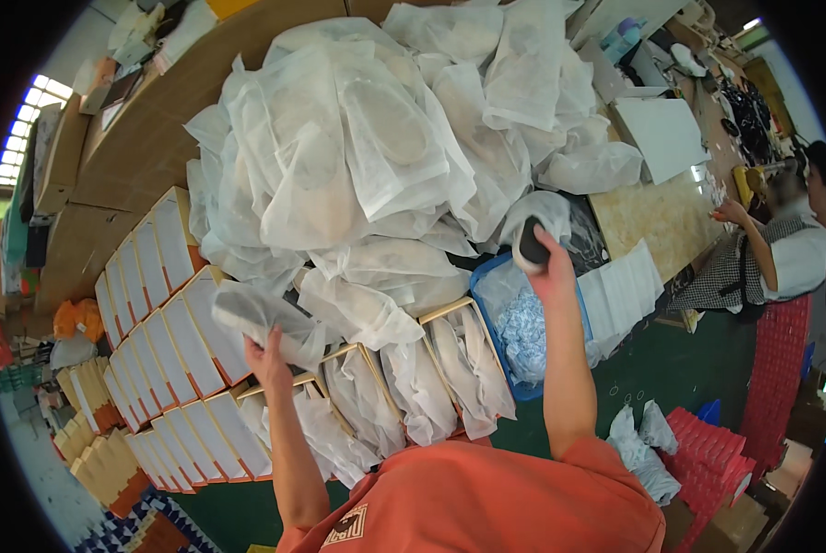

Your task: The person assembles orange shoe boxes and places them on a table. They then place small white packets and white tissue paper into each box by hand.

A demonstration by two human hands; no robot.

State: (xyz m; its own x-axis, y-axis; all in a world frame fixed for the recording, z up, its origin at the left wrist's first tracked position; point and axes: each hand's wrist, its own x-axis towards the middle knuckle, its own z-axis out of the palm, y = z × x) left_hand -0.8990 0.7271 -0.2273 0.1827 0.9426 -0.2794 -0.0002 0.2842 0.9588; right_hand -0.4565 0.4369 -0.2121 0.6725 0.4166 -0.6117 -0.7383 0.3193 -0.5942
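Note:
My left hand (267, 361) is closed on a pale shoe in a translucent white bag (247, 313), held over the open shoeboxes. Farther right, my right hand (555, 264) grips a shoe (529, 243) by one end. Its dark oval face and whitish rim show; whether that face is the sole or the inside, I cannot tell. A translucent bag (544, 214) lies just behind this shoe. Beyond both hands rises a large heap of bagged pale shoes (390, 120). Bagged shoes (413, 382) also fill several open boxes close to my body.
Stacked shoeboxes (169, 346) with white and orange sides line the left. A blue basin (527, 394) of crumpled bluish plastic stands below my right hand, beside layered white bags (623, 288). Red bundles (708, 452) lie at the lower right. Another person (763, 249) works at the far right.

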